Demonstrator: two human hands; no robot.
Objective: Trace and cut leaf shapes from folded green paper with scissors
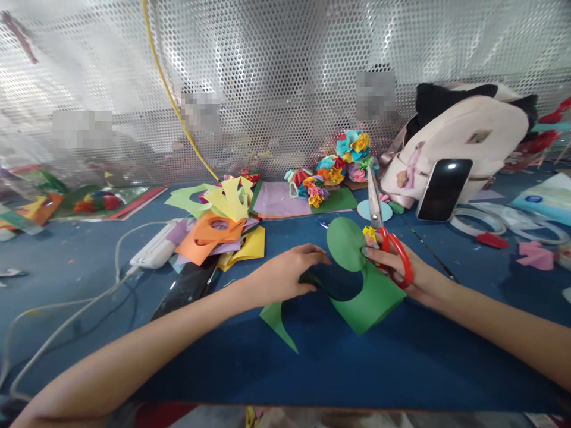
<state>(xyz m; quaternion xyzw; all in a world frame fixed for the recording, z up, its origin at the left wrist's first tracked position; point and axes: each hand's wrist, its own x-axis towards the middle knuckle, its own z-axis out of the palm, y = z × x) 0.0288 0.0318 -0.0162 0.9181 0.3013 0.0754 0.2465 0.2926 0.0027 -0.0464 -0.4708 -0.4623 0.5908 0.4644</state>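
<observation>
My right hand [397,261] is closed on red-handled scissors [404,264], whose blades point up and away from me. Between the thumb and fingers of that hand a green paper circle [345,244] is also pinched. Below the circle hangs the green paper offcut [368,300], with a large round gap cut out of it. My left hand [294,270] is closed on the offcut's left end, and a pointed strip dangles under the fingers. The offcut stretches between both hands above the blue table [214,368].
Orange [207,235] and yellow paper scraps [232,199] lie left of centre beside a white power bank [154,244] with cables. Paper flowers [330,172] stand by the perforated metal panel [267,89]. At right, a phone [445,190] leans on a pale backpack [468,137], near tape rolls [477,221].
</observation>
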